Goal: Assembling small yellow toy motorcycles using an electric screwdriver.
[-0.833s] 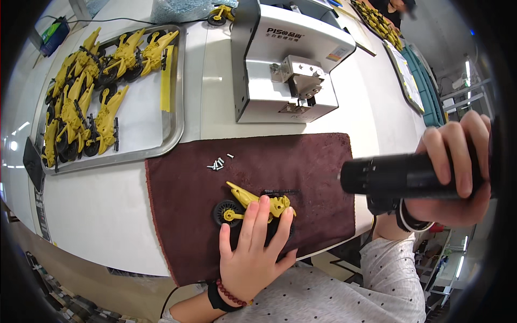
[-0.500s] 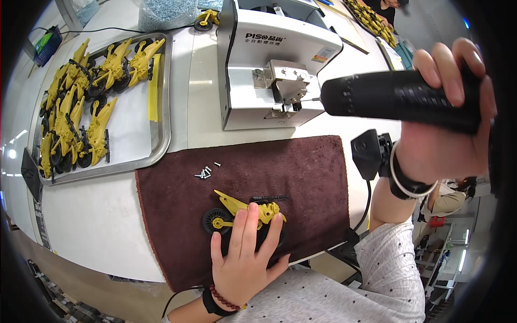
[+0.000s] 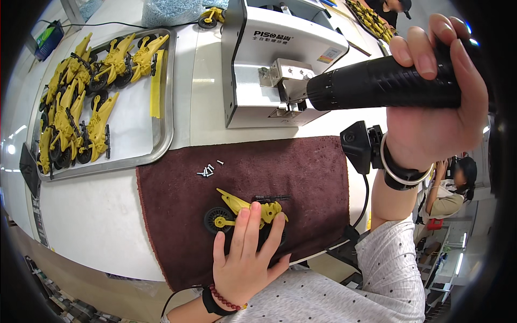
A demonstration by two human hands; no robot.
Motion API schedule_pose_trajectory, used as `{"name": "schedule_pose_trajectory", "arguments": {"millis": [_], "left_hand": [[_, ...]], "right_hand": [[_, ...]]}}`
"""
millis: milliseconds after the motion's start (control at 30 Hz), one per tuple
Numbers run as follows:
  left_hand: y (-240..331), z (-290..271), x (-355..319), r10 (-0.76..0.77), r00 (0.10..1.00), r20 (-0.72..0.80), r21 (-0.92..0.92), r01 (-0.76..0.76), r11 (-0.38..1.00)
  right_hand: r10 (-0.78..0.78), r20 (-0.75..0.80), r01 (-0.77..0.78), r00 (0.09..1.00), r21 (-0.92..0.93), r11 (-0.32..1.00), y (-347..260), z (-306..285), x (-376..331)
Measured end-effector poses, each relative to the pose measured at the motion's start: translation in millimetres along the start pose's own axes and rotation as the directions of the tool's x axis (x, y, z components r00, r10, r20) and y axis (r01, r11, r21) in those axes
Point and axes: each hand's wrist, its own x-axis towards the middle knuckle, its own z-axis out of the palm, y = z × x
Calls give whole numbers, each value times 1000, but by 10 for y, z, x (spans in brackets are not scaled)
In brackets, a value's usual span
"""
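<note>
My left hand (image 3: 250,253) lies with its fingers spread over a yellow toy motorcycle (image 3: 234,203) with black wheels, resting on a dark brown cloth (image 3: 318,177). The fingertips touch its body and cover part of it. In my right hand (image 3: 436,102) is a black electric screwdriver (image 3: 377,83), held sideways with the fingers wrapped round it. Its nose points left at the metal outlet block of a white and grey screw feeder (image 3: 250,102); the bit's tip is hard to make out there. Several small silver screws (image 3: 207,171) lie on the cloth beyond the motorcycle.
At the left, a metal tray (image 3: 161,148) holds several yellow toy motorcycles (image 3: 99,126). A bag of small screws (image 3: 172,12) and another toy motorcycle (image 3: 210,17) are at the back. A cable hangs beside my right forearm. Other people are at the right and far right.
My right hand has moved the screwdriver left, bringing its nose up against the feeder's outlet block. The left hand has stayed on the motorcycle. The view has shifted slightly.
</note>
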Motion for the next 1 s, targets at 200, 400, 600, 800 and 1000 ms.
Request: {"name": "schedule_pose_trajectory", "arguments": {"millis": [200,400,600,800,1000], "left_hand": [[4,14,6,3,1000,-8,2,-2,1000],[22,-2,-1,19,1000,-9,40,-19,999],[-10,30,-16,42,998,-52,-16,-42,999],[-5,-12,-24,35,997,-62,-61,-39,997],[1,30,0,-3,999,-42,-101,-1,995]], "right_hand": [[7,19,-6,1000,-24,1000,23,39,38],[-3,78,9,997,-87,996,36,110,89],[50,171,-31,984,-113,993,174,134,168],[132,105,-145,986,123,982,-228,215,-37],[-30,167,12,985,107,994,-345,58,-196]]}}
